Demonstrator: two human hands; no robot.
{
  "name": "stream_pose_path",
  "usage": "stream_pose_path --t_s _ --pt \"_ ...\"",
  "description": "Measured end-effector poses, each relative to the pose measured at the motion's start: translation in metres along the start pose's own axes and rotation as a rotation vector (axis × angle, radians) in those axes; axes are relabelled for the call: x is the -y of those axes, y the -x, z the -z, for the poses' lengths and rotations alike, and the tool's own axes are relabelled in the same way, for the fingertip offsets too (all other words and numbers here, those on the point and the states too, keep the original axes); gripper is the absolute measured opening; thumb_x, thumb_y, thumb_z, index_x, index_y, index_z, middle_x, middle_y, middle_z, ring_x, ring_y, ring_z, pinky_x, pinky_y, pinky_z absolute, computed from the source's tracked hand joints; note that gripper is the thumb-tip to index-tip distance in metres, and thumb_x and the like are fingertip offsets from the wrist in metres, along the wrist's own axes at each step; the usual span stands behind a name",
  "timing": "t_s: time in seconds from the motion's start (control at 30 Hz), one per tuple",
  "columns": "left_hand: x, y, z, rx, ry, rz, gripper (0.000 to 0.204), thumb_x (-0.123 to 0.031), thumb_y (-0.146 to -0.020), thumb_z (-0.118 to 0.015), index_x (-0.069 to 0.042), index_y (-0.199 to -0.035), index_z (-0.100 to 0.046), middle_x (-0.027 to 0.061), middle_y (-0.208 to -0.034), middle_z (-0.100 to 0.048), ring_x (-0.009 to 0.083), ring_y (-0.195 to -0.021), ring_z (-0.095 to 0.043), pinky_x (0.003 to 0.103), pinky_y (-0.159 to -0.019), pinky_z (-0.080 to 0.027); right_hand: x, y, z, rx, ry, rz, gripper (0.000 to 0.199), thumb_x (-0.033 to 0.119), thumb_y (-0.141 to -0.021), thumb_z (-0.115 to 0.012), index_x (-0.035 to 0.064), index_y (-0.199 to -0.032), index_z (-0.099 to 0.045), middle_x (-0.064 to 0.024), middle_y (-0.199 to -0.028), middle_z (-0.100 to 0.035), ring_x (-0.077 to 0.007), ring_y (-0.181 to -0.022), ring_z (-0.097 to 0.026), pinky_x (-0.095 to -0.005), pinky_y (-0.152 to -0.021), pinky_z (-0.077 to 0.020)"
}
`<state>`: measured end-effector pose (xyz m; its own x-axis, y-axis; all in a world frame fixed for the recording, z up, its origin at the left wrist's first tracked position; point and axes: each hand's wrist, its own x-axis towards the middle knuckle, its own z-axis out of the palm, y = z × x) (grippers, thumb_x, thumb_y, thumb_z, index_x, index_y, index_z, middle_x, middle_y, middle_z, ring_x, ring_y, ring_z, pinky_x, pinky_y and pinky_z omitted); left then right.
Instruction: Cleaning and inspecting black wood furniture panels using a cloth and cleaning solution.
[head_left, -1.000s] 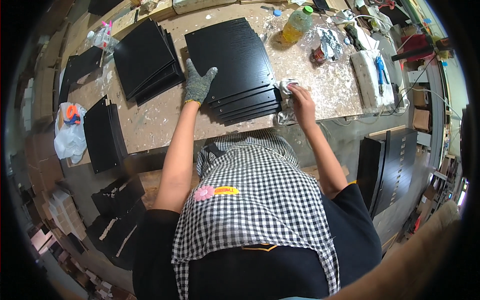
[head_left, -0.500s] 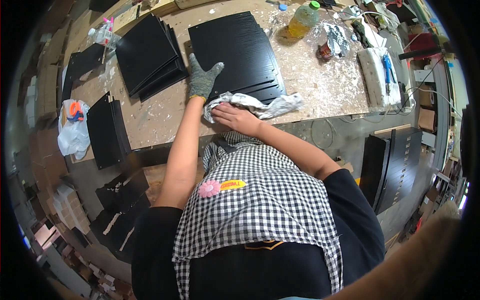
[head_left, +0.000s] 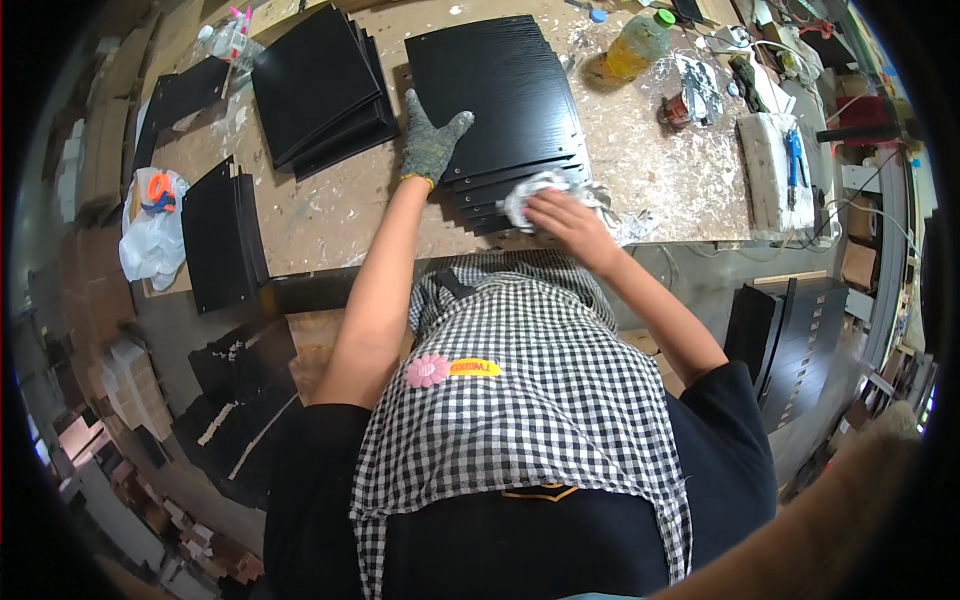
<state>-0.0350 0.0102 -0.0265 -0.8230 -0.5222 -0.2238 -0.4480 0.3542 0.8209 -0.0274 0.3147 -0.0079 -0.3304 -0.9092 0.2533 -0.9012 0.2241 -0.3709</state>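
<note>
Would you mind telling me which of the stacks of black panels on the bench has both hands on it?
The front stack of black panels: the gloved left hand lies flat on it, and the bare right hand presses a rag on its near edge. The other stacks lie untouched.

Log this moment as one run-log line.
left hand: gloved, flat on stack of black panels | right hand: pressing crumpled rag on stack's near edge | workbench: second panel stack, bottle

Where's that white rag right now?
The white rag is under the person's bare right hand, pressed on the near edge of the stack of black panels, just right of the gloved left hand.
</note>
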Motion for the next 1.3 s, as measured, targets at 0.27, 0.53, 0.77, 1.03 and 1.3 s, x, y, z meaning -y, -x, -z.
stream_pose_path --t_s 0.27,0.53,0.77,1.03,1.3 --pt "0.003 0.002 -0.002 -0.006 -0.005 0.009 0.119 -0.048 -0.079 -0.080 0.001 -0.157 -0.006 0.0269 -0.158 -0.027 0.0363 -0.146 -0.032 0.038 -0.119 -0.028 0.041 -0.076 -0.085 0.123 0.020 0.361 0.046 0.015 -0.094 -0.047 0.0021 -0.137 -0.051 -0.0122 -0.150 -0.047 -0.0267 -0.139 -0.045 -0.0366 -0.120 -0.0330" --pt "-0.004 0.006 -0.004 0.000 0.011 -0.003 0.119 -0.048 -0.079 -0.080 0.003 -0.157 -0.005 0.0271 -0.159 -0.026 0.0356 -0.146 -0.032 0.037 -0.119 -0.028 -0.011 0.015 -0.045 0.132 0.014 0.098 0.050 0.014 -0.092 -0.052 0.0134 -0.142 -0.051 -0.0055 -0.145 -0.054 -0.0227 -0.132 -0.054 -0.0336 -0.109 -0.0477" --pt "-0.010 0.008 -0.004 0.017 0.028 -0.025 0.119 -0.050 -0.081 -0.078 0.005 -0.156 -0.003 0.0281 -0.159 -0.025 0.0351 -0.146 -0.031 0.037 -0.119 -0.029 0.037 -0.042 -0.075 0.109 -0.137 0.178 0.049 0.011 -0.093 -0.049 0.0093 -0.141 -0.050 -0.0073 -0.143 -0.054 -0.0230 -0.132 -0.053 -0.0329 -0.109 -0.0463" --pt "-0.010 0.006 0.003 0.014 -0.038 0.013 0.115 -0.046 -0.082 -0.077 0.002 -0.157 -0.005 0.0263 -0.159 -0.026 0.0357 -0.144 -0.035 0.037 -0.118 -0.031 -0.049 0.090 -0.034 -0.273 -0.084 -0.395 0.043 -0.002 -0.086 -0.060 0.0090 -0.128 -0.063 -0.0134 -0.126 -0.066 -0.0311 -0.122 -0.061 -0.0375 -0.105 -0.0499" --pt "-0.009 0.010 -0.002 -0.026 0.036 -0.001 0.113 -0.044 -0.082 -0.078 0.002 -0.157 -0.007 0.0251 -0.159 -0.027 0.0346 -0.146 -0.033 0.036 -0.119 -0.029 -0.013 0.053 0.003 0.002 -0.005 -0.136 0.044 0.003 -0.084 -0.057 0.0076 -0.127 -0.063 -0.0088 -0.129 -0.062 -0.0277 -0.124 -0.056 -0.0436 -0.109 -0.0426"
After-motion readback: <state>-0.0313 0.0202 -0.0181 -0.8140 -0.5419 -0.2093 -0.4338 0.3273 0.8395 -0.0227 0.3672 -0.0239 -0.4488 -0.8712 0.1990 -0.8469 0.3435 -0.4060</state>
